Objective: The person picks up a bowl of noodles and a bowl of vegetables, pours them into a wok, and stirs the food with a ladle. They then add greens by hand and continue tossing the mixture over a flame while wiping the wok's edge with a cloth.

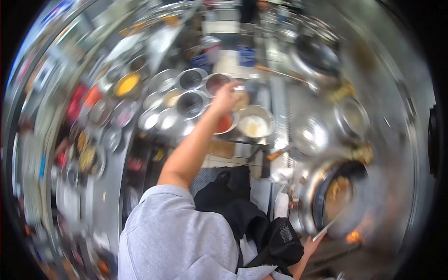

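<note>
My left hand [226, 97] reaches forward over a cluster of metal containers, its fingers drawn together and blurred; what they hold, if anything, I cannot make out. Just below it is a container of red sauce [225, 123], and right of that a pot with whitish contents [255, 126]. At the lower right, my right hand [310, 246] is closed around a long, thin utensil [328, 226], whose far end reaches the wok. Brown food lies in the dark wok [318, 198], partly blurred by steam. Flame [354, 237] shows beside the wok.
An empty-looking wok with a wooden handle [310, 135] sits on the stove behind the food wok. Another large wok [317, 58] stands farther back. A steel counter [108, 186] with several bowls runs along the left, including one with yellow contents [127, 85].
</note>
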A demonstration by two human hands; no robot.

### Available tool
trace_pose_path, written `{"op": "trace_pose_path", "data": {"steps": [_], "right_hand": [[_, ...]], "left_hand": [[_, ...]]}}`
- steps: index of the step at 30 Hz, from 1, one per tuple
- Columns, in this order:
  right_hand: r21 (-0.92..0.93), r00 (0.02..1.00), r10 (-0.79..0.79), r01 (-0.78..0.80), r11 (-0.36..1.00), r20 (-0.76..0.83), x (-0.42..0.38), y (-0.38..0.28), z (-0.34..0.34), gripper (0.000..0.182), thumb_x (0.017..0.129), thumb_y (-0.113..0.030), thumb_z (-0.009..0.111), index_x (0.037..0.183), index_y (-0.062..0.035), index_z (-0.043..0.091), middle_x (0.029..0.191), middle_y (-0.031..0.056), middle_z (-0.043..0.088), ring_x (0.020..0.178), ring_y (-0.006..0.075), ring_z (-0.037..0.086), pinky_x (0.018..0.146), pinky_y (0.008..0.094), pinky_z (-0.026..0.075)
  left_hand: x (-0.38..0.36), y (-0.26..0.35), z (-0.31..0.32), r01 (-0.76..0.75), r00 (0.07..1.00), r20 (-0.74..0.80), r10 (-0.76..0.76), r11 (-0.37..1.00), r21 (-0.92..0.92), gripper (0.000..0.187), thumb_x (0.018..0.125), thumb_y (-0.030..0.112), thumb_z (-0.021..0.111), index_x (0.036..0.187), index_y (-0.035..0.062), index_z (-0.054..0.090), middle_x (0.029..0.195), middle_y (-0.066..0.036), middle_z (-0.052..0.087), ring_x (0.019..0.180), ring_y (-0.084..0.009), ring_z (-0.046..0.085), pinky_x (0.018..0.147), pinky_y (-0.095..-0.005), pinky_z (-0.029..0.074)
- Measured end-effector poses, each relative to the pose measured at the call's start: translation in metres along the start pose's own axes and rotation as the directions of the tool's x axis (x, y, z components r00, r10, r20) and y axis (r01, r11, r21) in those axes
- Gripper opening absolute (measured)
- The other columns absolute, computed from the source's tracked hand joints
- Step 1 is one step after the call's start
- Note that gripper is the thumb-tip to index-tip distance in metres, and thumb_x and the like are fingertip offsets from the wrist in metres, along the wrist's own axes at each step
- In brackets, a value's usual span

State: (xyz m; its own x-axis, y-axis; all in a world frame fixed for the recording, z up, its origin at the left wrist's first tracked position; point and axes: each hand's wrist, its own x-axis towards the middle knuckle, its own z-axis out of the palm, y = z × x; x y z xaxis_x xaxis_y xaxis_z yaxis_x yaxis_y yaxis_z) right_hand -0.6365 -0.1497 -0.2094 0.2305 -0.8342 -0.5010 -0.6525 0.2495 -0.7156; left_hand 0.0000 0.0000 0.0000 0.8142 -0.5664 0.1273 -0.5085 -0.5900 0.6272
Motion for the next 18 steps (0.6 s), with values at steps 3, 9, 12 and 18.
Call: {"op": "trace_pose_path", "data": {"steps": [3,9,12,18], "right_hand": [[-0.014,0.941,-0.311,0.312,0.950,-0.135,0.112,-0.038,-0.123,0.089,0.083,0.006,0.053,0.158,-0.0035,0.006,0.163,0.0217,0.016,0.150,0.0328,0.018,0.122,0.0364,0.014],[-0.425,0.838,-0.503,0.384,0.819,-0.212,0.135,-0.002,-0.170,0.063,0.085,0.002,0.054,0.145,0.0008,0.035,0.141,0.0223,0.043,0.131,0.0317,0.043,0.111,0.0382,0.032],[-0.517,0.837,-0.508,0.348,0.782,-0.205,0.126,-0.016,-0.157,0.057,0.086,0.000,0.055,0.141,0.0005,0.038,0.134,0.0204,0.045,0.125,0.0299,0.045,0.106,0.0374,0.035],[-0.628,0.846,-0.507,0.307,0.715,-0.163,0.100,-0.052,-0.105,0.046,0.088,-0.004,0.057,0.132,-0.0002,0.043,0.121,0.0166,0.050,0.112,0.0263,0.049,0.098,0.0357,0.039]], "left_hand": [[-0.081,-0.011,0.048,0.086,0.942,-0.291,-0.168,0.958,-0.275,0.050,0.085,0.021,0.072,0.130,0.0053,0.060,0.127,-0.018,0.064,0.116,-0.0322,0.062,0.100,-0.0407,0.047],[-0.308,-0.141,-0.051,0.345,0.443,-0.527,-0.726,0.680,-0.647,0.039,0.088,0.017,0.068,0.124,0.0047,0.062,0.108,-0.010,0.068,0.089,-0.0158,0.064,0.074,-0.0323,0.053],[-0.396,-0.199,-0.098,0.166,0.205,-0.576,-0.791,0.608,-0.776,0.032,0.092,0.017,0.065,0.121,0.0046,0.060,0.103,-0.008,0.066,0.088,-0.0174,0.066,0.067,-0.0291,0.053],[-0.490,-0.307,-0.156,-0.057,-0.125,-0.460,-0.879,0.470,-0.881,0.034,0.097,0.020,0.058,0.126,0.0024,0.054,0.108,-0.013,0.063,0.087,-0.0222,0.067,0.069,-0.0336,0.057]]}}
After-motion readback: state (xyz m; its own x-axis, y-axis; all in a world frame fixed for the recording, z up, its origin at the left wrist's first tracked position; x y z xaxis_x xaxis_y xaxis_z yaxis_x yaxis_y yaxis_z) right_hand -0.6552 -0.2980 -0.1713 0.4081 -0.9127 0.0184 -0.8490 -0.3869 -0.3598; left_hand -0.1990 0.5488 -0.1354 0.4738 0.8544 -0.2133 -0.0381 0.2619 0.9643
